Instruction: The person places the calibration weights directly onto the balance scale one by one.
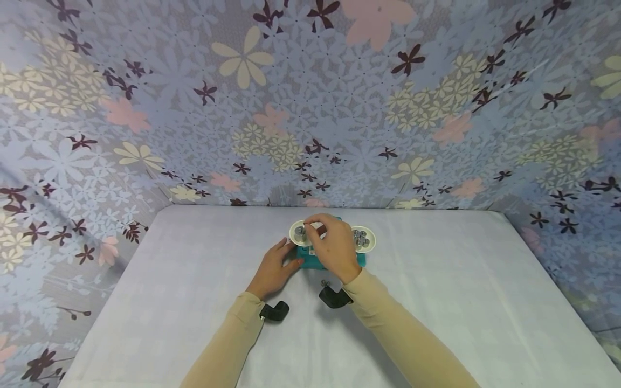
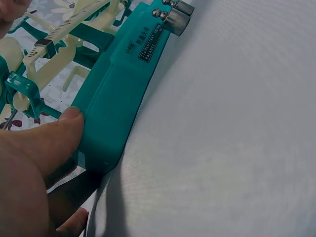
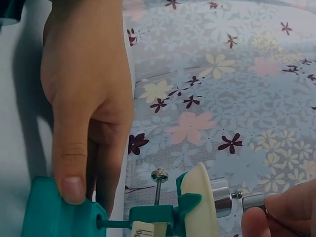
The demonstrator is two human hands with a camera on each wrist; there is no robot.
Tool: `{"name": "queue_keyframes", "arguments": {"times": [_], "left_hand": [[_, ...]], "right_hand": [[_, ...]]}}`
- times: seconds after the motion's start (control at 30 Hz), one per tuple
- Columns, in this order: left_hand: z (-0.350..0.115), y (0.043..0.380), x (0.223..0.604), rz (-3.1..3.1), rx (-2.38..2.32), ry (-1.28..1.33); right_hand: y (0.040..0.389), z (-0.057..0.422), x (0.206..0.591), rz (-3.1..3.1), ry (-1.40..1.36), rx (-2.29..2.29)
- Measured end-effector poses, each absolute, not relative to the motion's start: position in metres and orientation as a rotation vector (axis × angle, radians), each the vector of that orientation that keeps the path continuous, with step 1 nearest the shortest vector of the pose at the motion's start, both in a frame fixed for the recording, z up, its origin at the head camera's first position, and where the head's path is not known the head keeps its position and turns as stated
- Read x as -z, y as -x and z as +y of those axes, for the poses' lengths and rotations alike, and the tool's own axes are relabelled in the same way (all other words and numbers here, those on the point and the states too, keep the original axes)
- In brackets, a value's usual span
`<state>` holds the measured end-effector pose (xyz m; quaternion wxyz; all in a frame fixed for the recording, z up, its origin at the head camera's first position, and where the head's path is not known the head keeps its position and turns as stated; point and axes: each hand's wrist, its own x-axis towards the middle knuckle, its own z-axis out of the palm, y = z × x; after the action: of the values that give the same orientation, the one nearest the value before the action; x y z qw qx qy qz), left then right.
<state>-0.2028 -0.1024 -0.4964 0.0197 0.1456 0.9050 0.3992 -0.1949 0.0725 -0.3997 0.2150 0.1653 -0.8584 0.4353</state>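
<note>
A teal balance scale (image 2: 113, 94) with a cream beam stands near the table's back edge. My left hand (image 1: 273, 271) grips the left end of its base, thumb (image 3: 74, 190) on top and fingers around the end. Over the left pan (image 1: 292, 237), my right hand (image 1: 335, 245) pinches a small metal weight (image 3: 253, 201). A larger knobbed weight (image 3: 220, 195) sits on that pan, right beside the pinched one. Several metal weights (image 1: 361, 237) are gathered in the right pan (image 1: 372, 241), which the right hand partly overlaps in the head view.
Knobbed metal weights (image 2: 175, 19) stand on the table in front of the base. A pale cloth (image 1: 194, 253) covers the table, and flowered fabric (image 1: 310, 108) rises behind it and along both sides. Black wrist cameras (image 1: 275, 311) hang below both wrists.
</note>
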Motion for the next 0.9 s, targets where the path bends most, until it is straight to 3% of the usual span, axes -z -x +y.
{"name": "queue_keyframes", "arguments": {"times": [0.9], "left_hand": [[-0.103, 0.203, 0.495, 2.808, -1.253, -0.476]], "right_hand": [[0.22, 0.06, 0.389, -2.551, -0.557, -1.134]]}}
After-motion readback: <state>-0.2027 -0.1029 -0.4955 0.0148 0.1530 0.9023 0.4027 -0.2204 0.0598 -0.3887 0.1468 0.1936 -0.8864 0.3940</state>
